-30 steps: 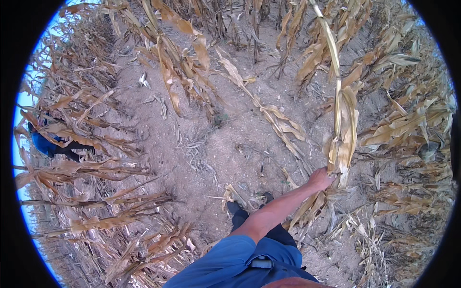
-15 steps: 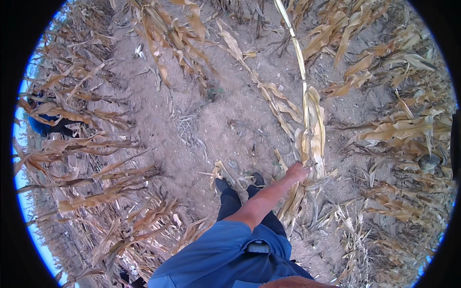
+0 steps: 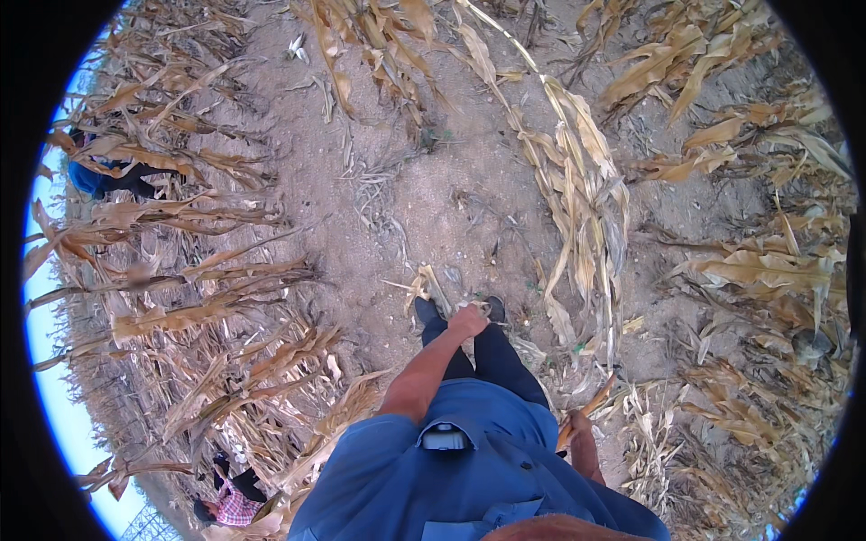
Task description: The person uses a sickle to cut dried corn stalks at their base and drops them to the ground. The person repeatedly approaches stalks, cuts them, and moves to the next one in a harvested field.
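Note:
My left hand point(image 3: 468, 320) is closed in front of my dark trousers and shoes, gripping something small and pale that I cannot make out. At the lower right my right hand point(image 3: 578, 423) is wrapped round a long, brown stick-like thing point(image 3: 600, 393). A tall dried corn stalk point(image 3: 583, 180) with pale leaves lies over to the right of my left hand, apart from it, beside another dried stalk point(image 3: 532, 135). Short cut pieces of stalk point(image 3: 430, 281) lie by my shoes.
Standing dry corn plants point(image 3: 180, 307) line the left and right point(image 3: 749, 270) of the bare soil point(image 3: 424, 198). A person in blue point(image 3: 99, 177) is among plants at the upper left; another in a checked shirt point(image 3: 236, 505) is at the lower left.
My left hand has let go of the tall stalk and moved left, toward my body. The stalk has dropped lower. My right hand has come into view.

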`<state>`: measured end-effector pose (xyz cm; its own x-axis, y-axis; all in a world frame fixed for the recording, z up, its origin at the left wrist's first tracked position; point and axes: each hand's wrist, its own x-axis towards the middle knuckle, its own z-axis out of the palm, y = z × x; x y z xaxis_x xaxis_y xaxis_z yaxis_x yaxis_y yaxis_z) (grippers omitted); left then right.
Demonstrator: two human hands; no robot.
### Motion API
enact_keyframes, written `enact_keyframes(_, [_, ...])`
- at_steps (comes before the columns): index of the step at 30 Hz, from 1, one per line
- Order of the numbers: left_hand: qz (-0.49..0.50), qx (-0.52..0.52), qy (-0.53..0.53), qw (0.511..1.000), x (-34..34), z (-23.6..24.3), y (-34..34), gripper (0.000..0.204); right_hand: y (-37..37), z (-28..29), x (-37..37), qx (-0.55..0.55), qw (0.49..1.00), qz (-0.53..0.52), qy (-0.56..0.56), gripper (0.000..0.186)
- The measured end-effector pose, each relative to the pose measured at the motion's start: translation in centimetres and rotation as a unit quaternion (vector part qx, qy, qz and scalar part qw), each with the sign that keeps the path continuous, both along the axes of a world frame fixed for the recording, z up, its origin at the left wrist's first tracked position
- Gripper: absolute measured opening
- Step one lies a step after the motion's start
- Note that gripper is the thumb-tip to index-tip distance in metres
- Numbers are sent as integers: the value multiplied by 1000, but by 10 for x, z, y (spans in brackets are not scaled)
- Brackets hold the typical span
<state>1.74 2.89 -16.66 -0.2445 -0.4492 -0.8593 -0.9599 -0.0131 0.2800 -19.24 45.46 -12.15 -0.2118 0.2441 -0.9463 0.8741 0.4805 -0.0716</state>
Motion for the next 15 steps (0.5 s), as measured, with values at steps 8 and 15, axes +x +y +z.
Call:
enact_keyframes(8, [175,-74,-52,980,168,31,53,60,-15,-46,-110,18,990,138,-3,23])
enact_keyframes(15, [389,-98,7,916,214,13,126,57,-40,-62,-152,-25,984,-136,-110,22])
